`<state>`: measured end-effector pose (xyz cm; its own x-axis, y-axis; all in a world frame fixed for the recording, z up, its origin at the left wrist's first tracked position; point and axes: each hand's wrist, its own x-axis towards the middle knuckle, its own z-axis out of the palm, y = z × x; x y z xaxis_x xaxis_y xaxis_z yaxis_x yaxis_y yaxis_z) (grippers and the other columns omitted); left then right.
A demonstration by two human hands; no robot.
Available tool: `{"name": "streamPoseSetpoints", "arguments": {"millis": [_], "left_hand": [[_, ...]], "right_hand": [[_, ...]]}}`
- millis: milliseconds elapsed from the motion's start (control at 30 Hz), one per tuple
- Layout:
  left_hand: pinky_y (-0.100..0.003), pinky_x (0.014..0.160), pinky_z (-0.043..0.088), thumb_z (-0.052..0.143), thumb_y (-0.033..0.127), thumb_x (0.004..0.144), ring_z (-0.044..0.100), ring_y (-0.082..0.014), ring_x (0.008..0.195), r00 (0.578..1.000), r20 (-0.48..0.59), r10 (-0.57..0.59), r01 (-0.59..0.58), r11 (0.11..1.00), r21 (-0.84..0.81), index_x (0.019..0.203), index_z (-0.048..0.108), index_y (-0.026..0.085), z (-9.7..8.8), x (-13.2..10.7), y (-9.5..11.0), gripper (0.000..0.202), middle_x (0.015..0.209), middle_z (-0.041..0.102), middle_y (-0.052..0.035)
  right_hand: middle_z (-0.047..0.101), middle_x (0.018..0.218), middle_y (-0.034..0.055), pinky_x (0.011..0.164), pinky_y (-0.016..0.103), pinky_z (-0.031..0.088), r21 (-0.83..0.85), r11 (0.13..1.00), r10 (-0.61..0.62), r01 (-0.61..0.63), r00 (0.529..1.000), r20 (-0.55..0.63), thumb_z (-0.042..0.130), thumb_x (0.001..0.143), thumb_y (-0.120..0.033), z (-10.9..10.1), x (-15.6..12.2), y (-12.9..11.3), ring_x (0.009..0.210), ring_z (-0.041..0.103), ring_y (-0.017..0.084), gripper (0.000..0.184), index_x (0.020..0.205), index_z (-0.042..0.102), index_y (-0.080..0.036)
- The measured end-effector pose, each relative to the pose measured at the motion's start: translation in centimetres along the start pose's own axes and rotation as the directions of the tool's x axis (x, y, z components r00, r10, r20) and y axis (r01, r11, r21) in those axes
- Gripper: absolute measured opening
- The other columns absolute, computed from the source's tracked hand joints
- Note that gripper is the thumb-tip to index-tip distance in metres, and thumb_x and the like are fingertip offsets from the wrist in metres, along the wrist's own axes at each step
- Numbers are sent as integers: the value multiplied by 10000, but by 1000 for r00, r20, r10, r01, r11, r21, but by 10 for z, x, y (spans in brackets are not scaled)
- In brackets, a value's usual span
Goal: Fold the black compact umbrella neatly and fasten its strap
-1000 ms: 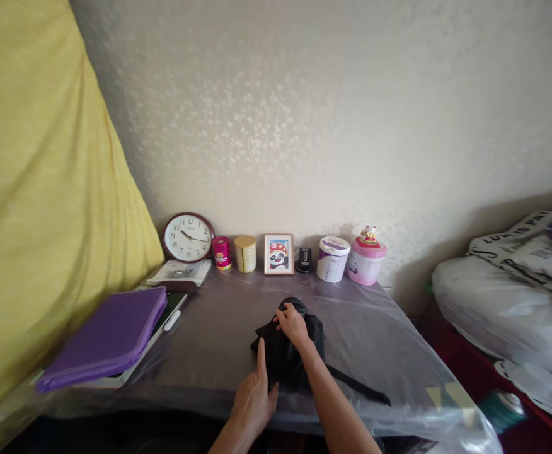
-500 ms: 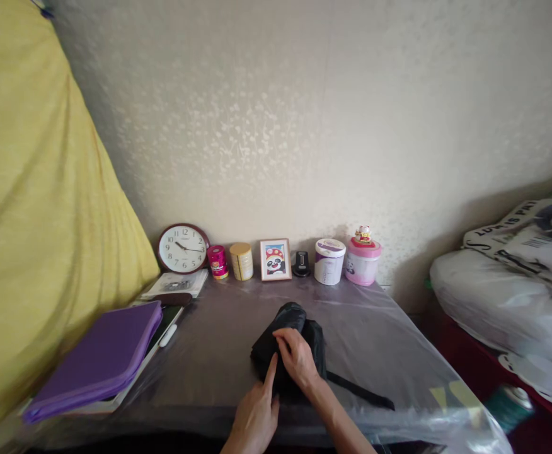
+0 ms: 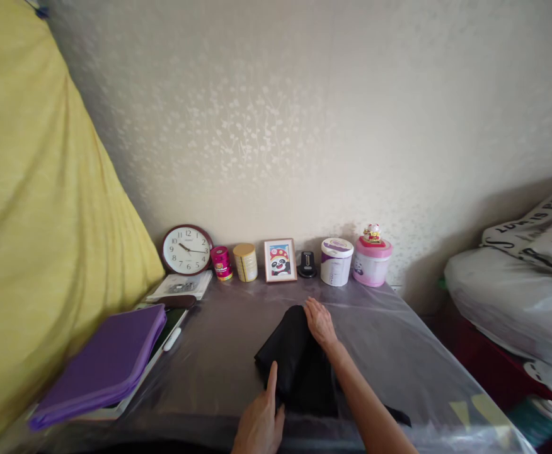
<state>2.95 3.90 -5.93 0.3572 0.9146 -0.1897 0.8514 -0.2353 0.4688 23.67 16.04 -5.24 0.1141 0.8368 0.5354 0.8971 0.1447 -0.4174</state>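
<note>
A piece of black fabric, partly folded, lies on the plastic-covered table near its front edge. Part of a black strap shows to its right, beyond my right forearm. My left hand is at the near left of the fabric, index finger stretched out and resting on it, thumb apart. Over at the far right edge of the fabric is my right hand, its fingers closed together at that edge; the thumb is hidden. What kind of item the fabric belongs to, I cannot tell.
Along the wall stand a clock, a pink can, a yellow-lidded can, a panda picture frame, a small black device and two tubs, white and pink. A purple folder lies left. Bedding is at right.
My right hand has moved away and to the right, from the fabric's middle to its far edge. The fabric is spread wider and flatter. My left index finger stays on it. The view has shifted slightly.
</note>
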Motion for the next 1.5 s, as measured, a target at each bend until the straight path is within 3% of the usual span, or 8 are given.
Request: {"name": "streamPoseSetpoints", "arguments": {"millis": [233, 400, 500, 800, 1000, 1133, 1333, 1500], "left_hand": [[-255, 764, 405, 341, 232, 835, 598, -189, 895, 1000, -9, 0, 0, 1000, -19, 1391, 41, 124, -1, 0, -1, 641, 1041, 620, -110], [-260, 789, 400, 345, 236, 835, 590, -191, 928, 1000, -5, -7, 7, 1000, -19, 1392, 22, 129, -4, -1, 1, 652, 1054, 616, -112], [-253, 785, 397, 345, 240, 838, 589, -186, 929, 1000, 14, -17, 18, 1000, -20, 1391, 25, 125, -6, -2, 3, 649, 1041, 620, -115], [-237, 731, 389, 325, 269, 859, 597, -173, 883, 1000, -13, 4, -4, 1000, -12, 1390, 37, 133, -8, -5, 1, 619, 1022, 626, -108], [-231, 770, 397, 337, 280, 855, 591, -174, 930, 1000, -25, 4, -5, 999, -44, 1385, 55, 129, -8, -5, 0, 619, 1050, 615, -117], [-239, 737, 427, 344, 297, 848, 615, -168, 858, 999, -31, 14, -19, 987, -159, 1382, 64, 167, -10, -5, -2, 616, 1100, 586, -123], [-178, 343, 359, 296, 392, 853, 438, -30, 324, 985, 162, -52, 131, 842, -523, 1352, -27, 306, -19, -7, -7, 601, 975, 570, -60], [-149, 347, 363, 323, 417, 850, 445, -47, 346, 980, 195, -22, 143, 762, -632, 1347, 10, 286, -28, -9, -8, 601, 619, 434, 75]], "right_hand": [[638, 1036, 21, 1010, 368, 258, 280, 850, -501, 446, 849, 170, 417, 878, -286, -12, -50, -48, 1134, 457, 158, 227, 983, 614, -245], [598, 1137, 29, 1012, 407, 231, 101, 961, -272, 259, 951, 150, 385, 878, -234, 8, -23, -21, 1170, 428, 169, 269, 1042, 598, -245], [567, 1174, 72, 989, 390, 277, 49, 999, 20, -24, 997, 71, 421, 838, -214, 10, -2, 3, 1140, 458, 199, 273, 1045, 599, -207], [666, 884, 88, 773, 298, 462, 108, 888, 440, -447, 895, 77, 439, 775, -244, -40, -58, 60, 862, 616, 200, 250, 923, 620, -155], [656, 771, 42, 494, 197, 486, 394, 629, 558, -670, 742, 371, 434, 777, -283, -47, -82, 40, 676, 643, 142, 260, 963, 571, -163], [624, 683, 24, 445, 234, 482, 475, 545, 542, -691, 722, 430, 437, 772, -345, -41, -85, 25, 547, 617, 141, 301, 987, 538, -161], [657, 819, 99, 678, 303, 466, 171, 879, 446, -445, 894, 34, 467, 758, -327, -36, -85, 33, 767, 627, 210, 232, 875, 593, -171], [658, 750, 66, 594, 260, 440, 222, 837, 473, -500, 865, 167, 376, 814, -379, -33, -75, 32, 675, 620, 182, 300, 809, 608, -189]]}}
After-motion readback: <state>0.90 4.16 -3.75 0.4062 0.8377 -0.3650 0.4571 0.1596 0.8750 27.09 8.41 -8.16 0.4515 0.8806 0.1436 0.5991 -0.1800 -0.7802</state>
